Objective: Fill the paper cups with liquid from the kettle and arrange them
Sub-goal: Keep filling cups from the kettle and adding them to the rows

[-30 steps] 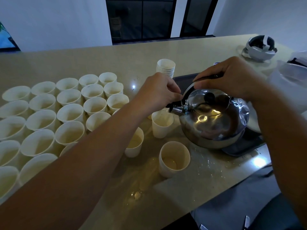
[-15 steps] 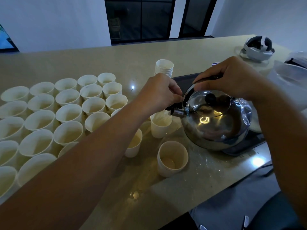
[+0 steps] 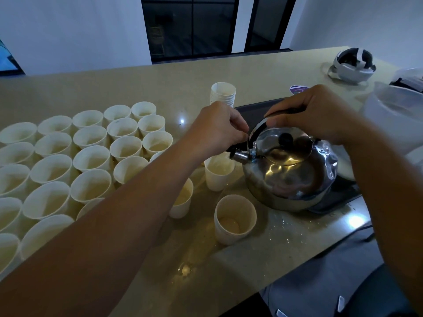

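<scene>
A shiny steel kettle point(image 3: 290, 177) sits tilted at the table's right, its spout over a paper cup point(image 3: 218, 173). My right hand point(image 3: 313, 115) grips the kettle's black handle from above. My left hand point(image 3: 217, 129) pinches the black spout cap at the spout's tip. Another paper cup point(image 3: 235, 219) with a little liquid stands in front of the kettle, and a third point(image 3: 183, 200) is partly hidden under my left forearm. Several filled cups point(image 3: 91, 156) stand packed in rows on the left.
A stack of unused cups point(image 3: 223, 93) stands behind my left hand. A dark tray point(image 3: 338, 197) lies under the kettle. A white container point(image 3: 393, 110) and a headset point(image 3: 352, 65) sit at the far right. Water droplets spot the beige table point(image 3: 286, 227) near its front edge.
The kettle has shifted slightly to the right and back, with both hands still on it. The cups have not moved.
</scene>
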Demonstrator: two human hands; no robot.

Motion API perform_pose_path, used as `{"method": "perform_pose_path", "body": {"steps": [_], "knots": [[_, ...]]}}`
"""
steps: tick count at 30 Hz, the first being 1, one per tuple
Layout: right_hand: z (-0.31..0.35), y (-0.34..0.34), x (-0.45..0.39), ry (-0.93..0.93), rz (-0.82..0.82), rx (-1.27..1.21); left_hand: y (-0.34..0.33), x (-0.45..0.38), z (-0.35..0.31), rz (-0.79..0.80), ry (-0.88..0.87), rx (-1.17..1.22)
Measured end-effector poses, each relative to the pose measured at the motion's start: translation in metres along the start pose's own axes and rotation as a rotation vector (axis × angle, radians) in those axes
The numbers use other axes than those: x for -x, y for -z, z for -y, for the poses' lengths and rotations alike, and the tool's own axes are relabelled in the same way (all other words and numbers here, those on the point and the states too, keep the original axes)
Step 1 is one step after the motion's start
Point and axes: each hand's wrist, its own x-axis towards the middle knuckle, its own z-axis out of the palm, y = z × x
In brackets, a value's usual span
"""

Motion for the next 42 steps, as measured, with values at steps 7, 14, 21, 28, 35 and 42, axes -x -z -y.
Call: {"method": "perform_pose_path", "body": {"steps": [7, 14, 21, 28, 35, 42], "knots": [[-0.024, -0.002, 0.016, -0.024, -0.173, -0.208, -0.007, -0.005, -0.017, -0.029, -0.064, 0.018], [-0.045, 0.005, 0.02, -0.084, -0.461, -0.285, -0.025, -0.029, -0.049, -0.042, -0.132, 0.032], [-0.071, 0.004, 0.0, -0.148, -0.663, -0.238, -0.057, -0.071, -0.067, 0.096, -0.111, -0.01], [-0.093, -0.002, -0.028, -0.196, -0.749, -0.173, -0.076, -0.113, -0.072, 0.251, -0.071, -0.051], [-0.124, -0.01, -0.043, -0.258, -0.764, -0.159, -0.087, -0.143, -0.068, 0.311, -0.02, -0.079], [-0.148, -0.017, -0.048, -0.292, -0.734, -0.067, -0.096, -0.148, -0.054, 0.351, -0.046, -0.111]]}}
